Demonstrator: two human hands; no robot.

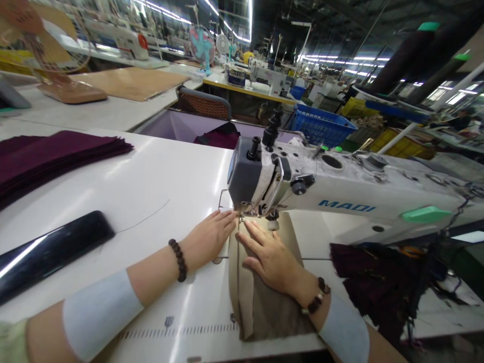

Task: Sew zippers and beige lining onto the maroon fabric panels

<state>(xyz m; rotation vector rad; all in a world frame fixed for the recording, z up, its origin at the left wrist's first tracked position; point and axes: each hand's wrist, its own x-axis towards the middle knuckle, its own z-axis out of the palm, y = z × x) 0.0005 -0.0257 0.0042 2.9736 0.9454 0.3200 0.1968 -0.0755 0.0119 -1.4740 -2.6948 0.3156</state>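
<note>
A white table [151,171] is topped by a sewing machine [340,194]. A beige cloth [264,312] is laid flat on the table, its far end under the needle. It is pressed down by the left hand [209,239] and right hand [270,257], each grip open and flat.

I can't see the needle behind the machine [302,181] head; the phone [49,252] and maroon stack [56,156] run off the left edge.
</note>
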